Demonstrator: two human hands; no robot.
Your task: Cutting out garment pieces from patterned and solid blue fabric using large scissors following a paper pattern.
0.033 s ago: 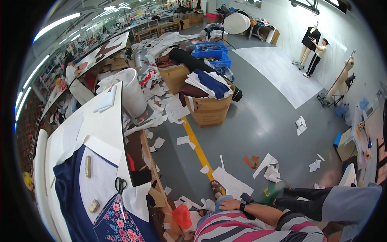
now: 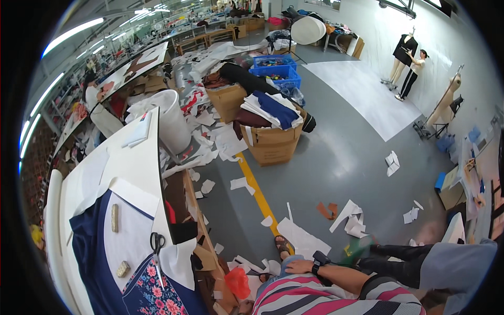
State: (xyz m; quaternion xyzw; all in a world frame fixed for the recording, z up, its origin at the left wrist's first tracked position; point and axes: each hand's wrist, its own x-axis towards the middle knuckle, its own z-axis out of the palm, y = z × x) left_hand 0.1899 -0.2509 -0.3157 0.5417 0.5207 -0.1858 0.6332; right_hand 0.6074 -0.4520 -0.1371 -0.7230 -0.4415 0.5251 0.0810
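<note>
My right hand (image 2: 299, 266) lies on my denim-covered thigh, fingers stretched out, with a black device strapped to the wrist. Only a small part of my left hand (image 2: 245, 306) shows at the lower edge, beside a red plastic bag (image 2: 238, 283); its fingers are mostly hidden. On the white cutting table to the left, black-handled scissors (image 2: 157, 243) rest on floral fabric (image 2: 157, 294) and a pale pattern sheet (image 2: 131, 231). Two wrapped blocks, an upright-looking long one (image 2: 115, 218) and a shorter one (image 2: 123, 269), sit on that sheet. Navy fabric (image 2: 86, 236) lies underneath.
Paper scraps (image 2: 302, 236) litter the grey floor around my sandalled foot (image 2: 282, 244). Ahead stand a cardboard box of fabric (image 2: 273, 147), blue crates (image 2: 286, 76) and a white bin (image 2: 173, 123). Another person (image 2: 451, 265) is close on the right; others work farther off.
</note>
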